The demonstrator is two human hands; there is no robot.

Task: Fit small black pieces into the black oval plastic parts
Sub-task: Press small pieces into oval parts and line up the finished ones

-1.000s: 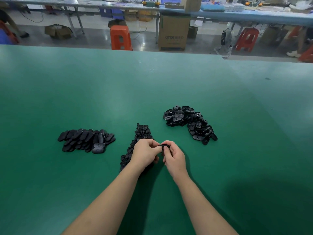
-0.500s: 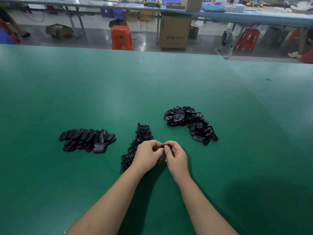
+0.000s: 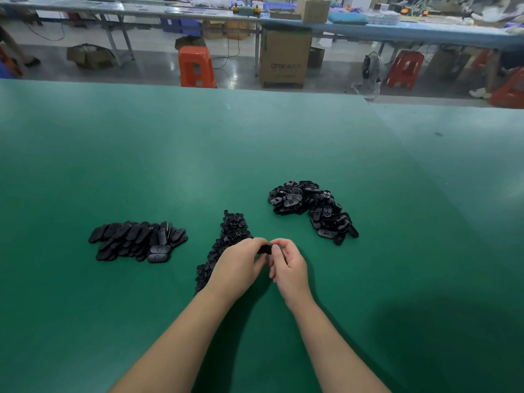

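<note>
With both hands — left hand (image 3: 236, 266) and right hand (image 3: 286, 262) — pinching one black oval part (image 3: 263, 248) together, the hidden small piece could seat crooked or slip onto the bench (image 3: 368, 251).

Both hands (image 3: 263, 262) meet (fingers (image 3: 275, 249) curled).

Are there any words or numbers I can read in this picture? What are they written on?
"OTOR": on the front of the big cardboard box standing on the floor beyond the green table; the marks right after it are too blurred to read.
The smaller print below that on the same box: too small to read.
The black parts on the table and the other boxes under the far benches: no readable text.
</note>
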